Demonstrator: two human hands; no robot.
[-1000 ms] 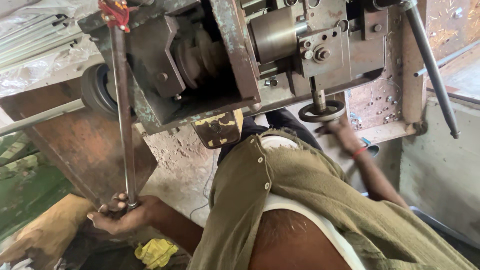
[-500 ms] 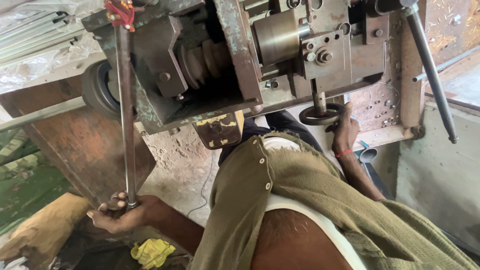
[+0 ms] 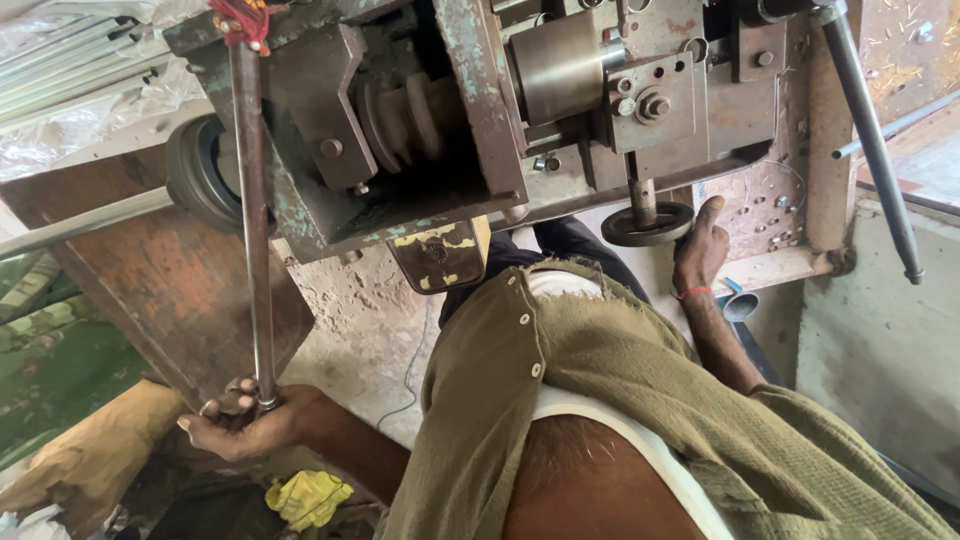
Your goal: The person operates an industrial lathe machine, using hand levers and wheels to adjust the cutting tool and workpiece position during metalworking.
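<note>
A yellow cloth (image 3: 307, 497) lies near a tan sack (image 3: 95, 458).

head-worn view, looking down, close on machine (image 3: 450, 120)

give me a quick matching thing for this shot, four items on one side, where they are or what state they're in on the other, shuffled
Items:
1. left hand
2. right hand
3. yellow cloth
4. red cord

Places or states:
A. tied at the top of the long metal rod
B. lying low down, below the left forearm
C. at the small round handwheel under the machine
D. wrapped around the rod's lower end

Pairs: 1-D, 2-C, 3-B, 4-A
</note>
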